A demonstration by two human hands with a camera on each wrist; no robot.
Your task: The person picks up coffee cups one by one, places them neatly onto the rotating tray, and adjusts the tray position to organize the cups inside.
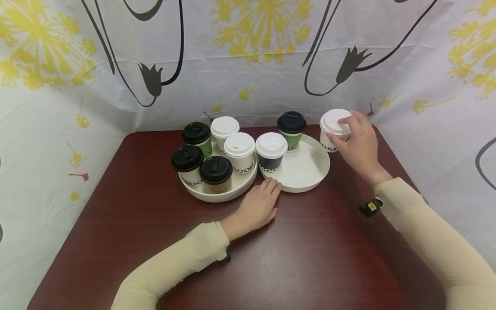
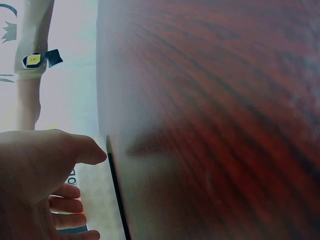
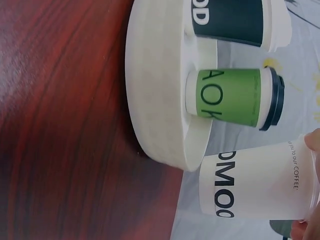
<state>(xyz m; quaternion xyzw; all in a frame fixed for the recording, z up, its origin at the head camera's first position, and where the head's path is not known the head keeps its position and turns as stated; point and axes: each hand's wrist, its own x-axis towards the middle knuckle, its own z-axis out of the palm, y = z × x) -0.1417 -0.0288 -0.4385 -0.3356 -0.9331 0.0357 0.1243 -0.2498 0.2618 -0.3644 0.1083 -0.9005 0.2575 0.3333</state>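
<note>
My right hand (image 1: 358, 144) grips a white paper cup (image 3: 260, 185) by its white lid (image 1: 335, 120), thumb and fingers spread around it. The cup is held upright at the right edge of the right-hand white round tray (image 1: 306, 184). Two cups stand in that tray: a dark cup (image 1: 270, 162) with a white lid and a green cup (image 3: 230, 97) with a black lid. My left hand (image 1: 257, 204) lies at the tray's front rim, fingers together and touching it. In the left wrist view its thumb (image 2: 90, 150) is by the tray wall.
A second white round tray (image 1: 212, 197) stands close on the left and holds several lidded cups, among them a brown cup (image 1: 221, 186) in front. Both sit toward the back of the dark red table (image 1: 310, 249). A patterned white cloth (image 1: 248, 94) hangs behind and at the sides.
</note>
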